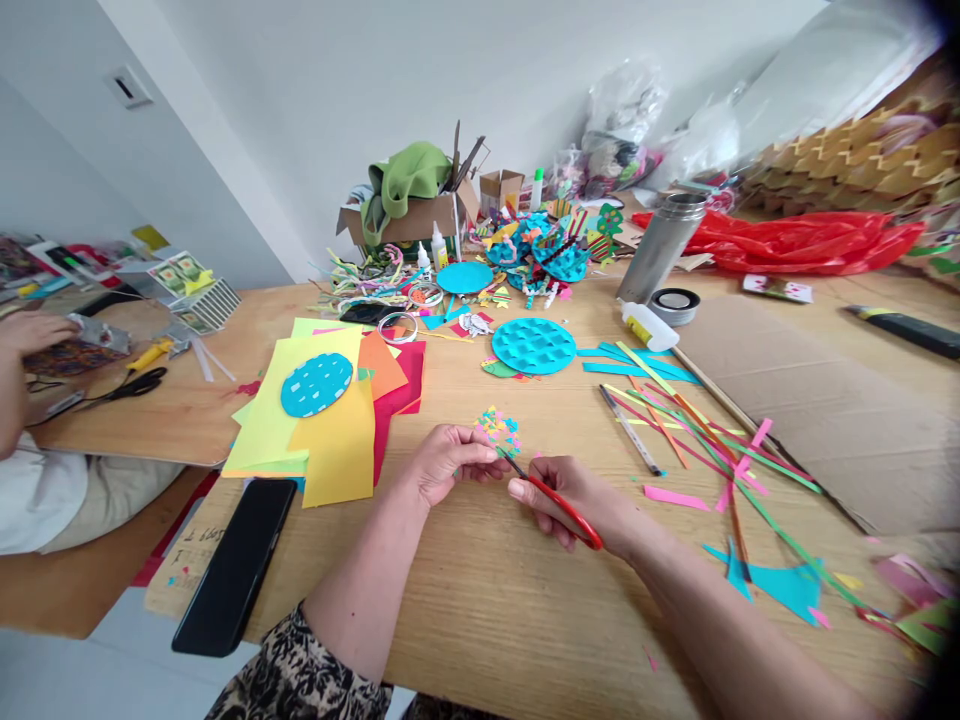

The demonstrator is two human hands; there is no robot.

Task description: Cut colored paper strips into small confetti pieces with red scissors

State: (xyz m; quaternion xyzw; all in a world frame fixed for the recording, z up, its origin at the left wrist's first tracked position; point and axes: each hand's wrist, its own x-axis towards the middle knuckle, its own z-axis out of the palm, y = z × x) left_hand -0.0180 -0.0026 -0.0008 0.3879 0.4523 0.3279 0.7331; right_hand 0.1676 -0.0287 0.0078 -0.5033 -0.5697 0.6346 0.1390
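My right hand (562, 500) is closed on red-handled scissors (566, 515), whose dark blades point up and left toward the fingers of my left hand (461, 462). The left fingers are pinched together beside the blade tips; a small green bit seems to show there, too small to make out clearly. Just beyond the fingertips lies a small pile of multicoloured paper bits (501, 425). Behind it is a round blue piece with a raised pattern (534, 346). A blue oval with pale specks (316, 385) lies on yellow paper (259, 400) at the left.
A black phone (235, 565) lies at the table's left edge. Coloured strips (720, 450), a pen (630, 430) and cardboard (825, 410) are on the right. A metal flask (660, 248) and glue bottle (649, 327) stand and lie behind. Another person's hand (37, 335) shows far left.
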